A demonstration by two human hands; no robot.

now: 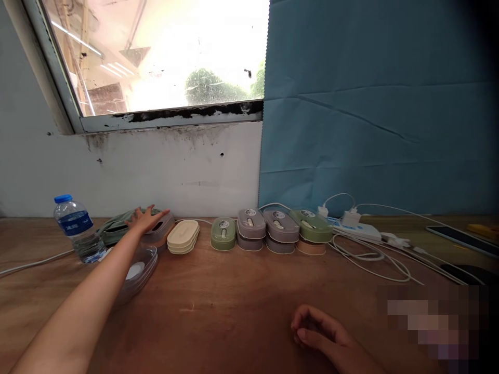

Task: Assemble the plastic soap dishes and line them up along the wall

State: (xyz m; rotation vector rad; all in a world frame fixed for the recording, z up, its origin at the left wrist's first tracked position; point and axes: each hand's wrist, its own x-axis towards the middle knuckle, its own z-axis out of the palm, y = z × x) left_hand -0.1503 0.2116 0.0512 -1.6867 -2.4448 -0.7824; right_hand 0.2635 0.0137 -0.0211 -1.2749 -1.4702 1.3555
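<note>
My left hand (145, 221) reaches far forward on the left, fingers spread. It is over or beside a greyish-purple lunch box (166, 231) and a green cloth bag (113, 226); whether it touches either, I cannot tell. Below the wrist lie clear plastic trays or lids (144, 272), partly behind my forearm. Just right of the purple box is a stack of cream oval lids (183, 236). At the lower right my right hand (319, 330) rests on the wooden table (218, 306), fingers curled towards the thumb and nothing visible in them.
A row of lidded lunch boxes lines the wall: a small green one (223, 236), two purple ones (249, 228) and a larger green one (315, 228). A water bottle (78, 231) stands left. Right are a power strip (362, 228), cables (370, 257) and a phone (463, 240).
</note>
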